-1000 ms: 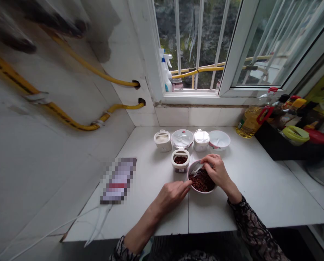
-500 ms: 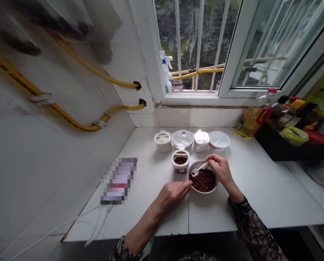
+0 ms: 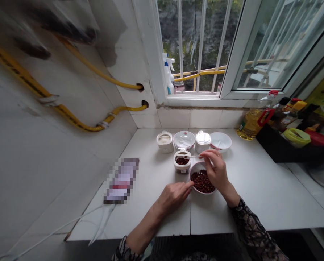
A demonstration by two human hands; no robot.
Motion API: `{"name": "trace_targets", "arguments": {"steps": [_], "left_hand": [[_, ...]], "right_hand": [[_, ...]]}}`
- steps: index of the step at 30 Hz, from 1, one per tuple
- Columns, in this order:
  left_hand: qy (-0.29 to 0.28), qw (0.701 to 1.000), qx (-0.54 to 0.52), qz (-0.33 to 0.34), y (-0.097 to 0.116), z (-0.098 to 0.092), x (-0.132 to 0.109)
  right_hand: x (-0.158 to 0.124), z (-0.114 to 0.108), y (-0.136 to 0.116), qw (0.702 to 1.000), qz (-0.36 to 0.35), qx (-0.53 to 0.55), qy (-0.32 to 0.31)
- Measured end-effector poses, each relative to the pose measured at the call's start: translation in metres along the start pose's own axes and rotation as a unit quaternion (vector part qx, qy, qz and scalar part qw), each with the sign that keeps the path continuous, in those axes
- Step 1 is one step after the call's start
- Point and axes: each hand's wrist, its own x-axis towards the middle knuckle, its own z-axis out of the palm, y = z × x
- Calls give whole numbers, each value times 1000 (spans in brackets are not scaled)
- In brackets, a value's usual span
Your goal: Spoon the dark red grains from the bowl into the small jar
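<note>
A white bowl (image 3: 192,169) filled with dark red dried bits (image 3: 201,182), perhaps peppercorns, sits on the counter. My left hand (image 3: 175,194) grips its left rim with the fingertips. Between the fingers of my right hand (image 3: 217,168), which is above the bowl's right side, is the handle of a small white spoon (image 3: 196,156). The spoon reaches left, its head at the opening of a seasoning jar (image 3: 182,168) just behind the bowl. That jar's lid is up, and similar dark red bits show inside. What the spoon head carries is too small to tell.
Behind stand two white lidded jars (image 3: 165,142) (image 3: 203,141), a clear-topped bowl (image 3: 184,140) and a white bowl (image 3: 221,140). An oil bottle (image 3: 250,123) and a black rack (image 3: 276,145) of condiments are at right. A blurred phone-like object (image 3: 121,181) with a cable lies left.
My right hand has lifted the spoon out of the bowl and moved it left and away to the jar's opening. My left hand stays at the bowl's rim. The view has shifted slightly.
</note>
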Motion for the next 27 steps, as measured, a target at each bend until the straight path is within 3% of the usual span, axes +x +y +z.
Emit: {"name": "trace_targets", "arguments": {"steps": [3,6,8,10,15,19,27], "left_hand": [[0,1000,7,-2,1,0,1],[-1,1000,8,-1,1,-1,1],[-4,1000,5,-1,1,-1,1],[-6,1000,3,-1,1,-2,1],[-14,1000,1,0,1,-2,1],[-19,1000,0,-1,0,-2,1],[-20,1000,2,-7,1,-1,0]], "right_hand": [[-1,2,-2,992,-101,-42,-59],[-1,-4,2,992,-111,-59,-12],[-2,-10,8,992,-98,-75,31],[-3,-17,15,990,-86,-104,33],[-6,-19,26,982,-71,-164,-63],[-10,-12,25,984,-47,-123,-118],[-10,-16,30,993,97,-48,-51]]}}
